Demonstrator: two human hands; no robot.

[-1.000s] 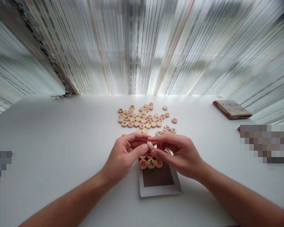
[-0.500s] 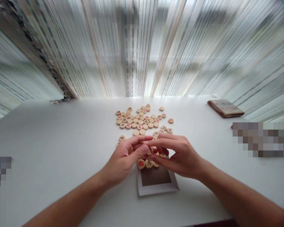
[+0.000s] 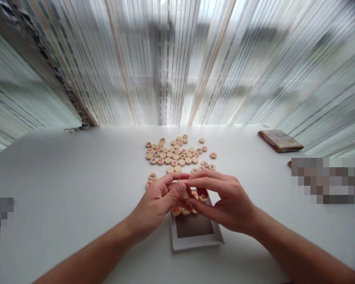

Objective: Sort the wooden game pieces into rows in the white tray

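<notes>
Between the fingertips of both hands is a round wooden Chinese chess piece (image 3: 186,194), partly covered by the fingers. My left hand (image 3: 158,199) pinches it with thumb and fingers, and my right hand (image 3: 225,193) grips it from the other side. Both hands are over a shallow white box (image 3: 195,245) with a dark inside. Several pieces lie in its far part, among them one with a red character (image 3: 176,211); the hands hide some of them. Beyond the hands, many wooden pieces (image 3: 168,160) are spread on the white table, some blank side up, others showing red or black characters.
A flat brown-edged box (image 3: 281,140) lies at the table's back right. Below it, a blurred-out patch (image 3: 328,179) covers something at the right edge. A striped string curtain (image 3: 171,67) hangs behind the table (image 3: 77,177).
The piece between my hands has turned a little, and its red marking shows less. Both hands stay together over the box. The whole view has shifted slightly.
</notes>
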